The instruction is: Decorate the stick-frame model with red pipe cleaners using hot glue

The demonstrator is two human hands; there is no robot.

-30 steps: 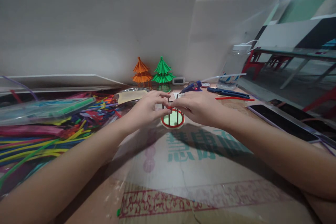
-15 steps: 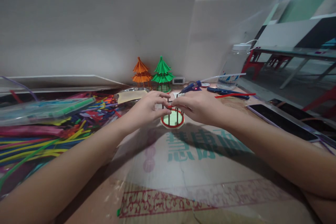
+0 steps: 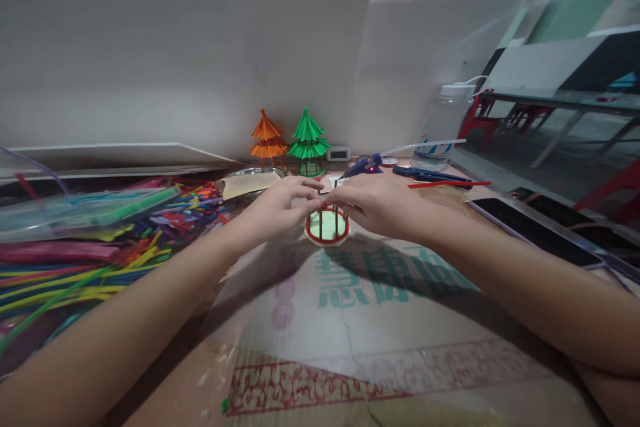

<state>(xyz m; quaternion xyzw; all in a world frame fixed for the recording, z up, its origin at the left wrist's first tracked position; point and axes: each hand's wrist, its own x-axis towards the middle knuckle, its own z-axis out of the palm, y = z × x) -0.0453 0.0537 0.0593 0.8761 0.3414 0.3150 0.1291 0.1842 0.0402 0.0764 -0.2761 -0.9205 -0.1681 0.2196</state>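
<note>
A small craft frame [image 3: 327, 227] stands on the cardboard [image 3: 350, 307]: a pale green disc ringed in red with dark upright sticks. My left hand [image 3: 280, 205] and my right hand [image 3: 373, 203] meet just above it. Both pinch a thin red strip at the top of the sticks, fingers pressed together. The strip is mostly hidden under my fingertips.
An orange paper pagoda [image 3: 267, 140] and a green one [image 3: 309, 140] stand at the back. Several coloured straws [image 3: 100, 253] lie heaped on the left. A glue gun [image 3: 363, 165], scissors [image 3: 430, 177], a plastic bottle [image 3: 443, 127] and a phone [image 3: 535, 230] lie to the right.
My hands have dropped slightly, and the red strip now sits at the top of the upright sticks. A loose red strip by the scissors has shifted a little.
</note>
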